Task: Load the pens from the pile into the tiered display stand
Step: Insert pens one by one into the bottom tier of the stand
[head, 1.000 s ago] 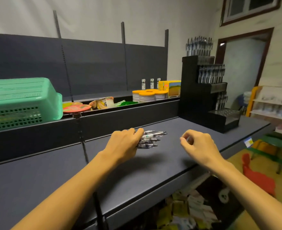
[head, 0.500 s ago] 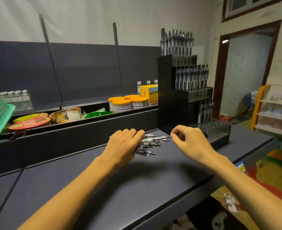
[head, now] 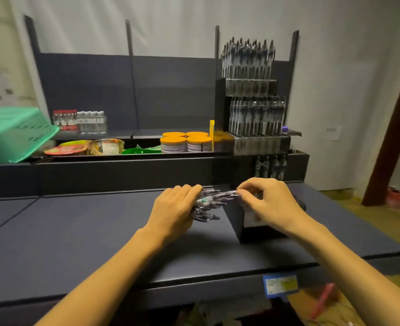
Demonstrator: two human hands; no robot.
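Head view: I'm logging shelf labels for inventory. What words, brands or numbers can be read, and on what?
None can be read.
Blue shelf-edge tag: print too blurred.
Orange-lidded tubs: label bands blurred.
Bowl: printed lid unreadable.
Bottles: labels too small.
Pens held by left hand: no legible markings.

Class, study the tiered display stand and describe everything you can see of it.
The tiered display stand is black and stepped, standing upright on the dark shelf. Its top two tiers are packed with upright pens, the third holds only a few, and the lowest step lies mostly hidden behind the right hand. Whether that hand touches it cannot be told.
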